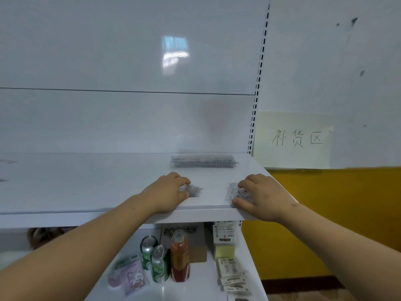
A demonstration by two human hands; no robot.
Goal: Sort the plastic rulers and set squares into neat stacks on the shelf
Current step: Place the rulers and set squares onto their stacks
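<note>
Left hand (169,192) and right hand (265,197) both sit palm down at the front right of the white upper shelf board (86,181), fingers curled.

Left: fingertips lie on top of a small pile of clear plastic set squares (193,190), with the thumb against its near side, a pinch hold.

Right: fingertips press on a second pile of clear printed set squares (235,193), with the thumb at its near edge by the shelf lip, closed around it.

The two piles lie apart, with bare board between them.

On the wall right of the shelf: pale paper note with handwriting (293,140).

Behind the hands, near the back panel and parallel to it: flat stack of long clear plastic rulers (204,162).

On the lower shelf, an orange-red plastic bottle (179,255) stands upright just beside two green drink cans (160,263).
</note>
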